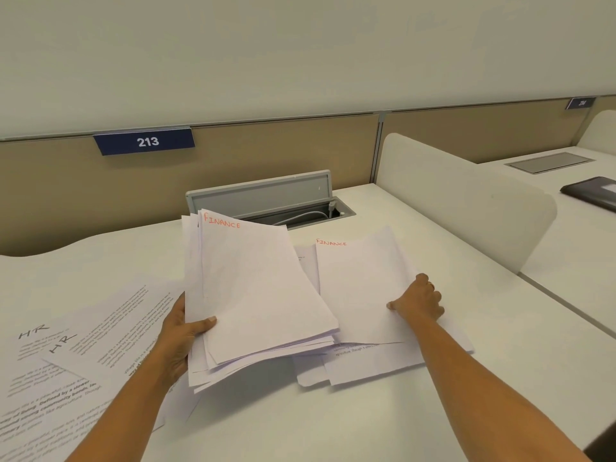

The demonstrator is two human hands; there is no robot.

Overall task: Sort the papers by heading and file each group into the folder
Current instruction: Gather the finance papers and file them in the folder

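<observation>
Left hand [181,341] is pinched shut on the unsorted stack [256,295] at its bottom-left corner, thumb on top, holding it tilted up off the desk [433,228]. Right hand [418,303] has fingers curled, pressing the loose FINANCE sheet [360,281] onto its pile. Paper's light, floppy and slippery, so probably best gripped at an edge. HR pages [66,355] sit far left.

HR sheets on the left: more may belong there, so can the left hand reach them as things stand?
Probably not right away: the left hand is gripping a stack of papers. The HR sheets lie uncovered just beside it.
</observation>
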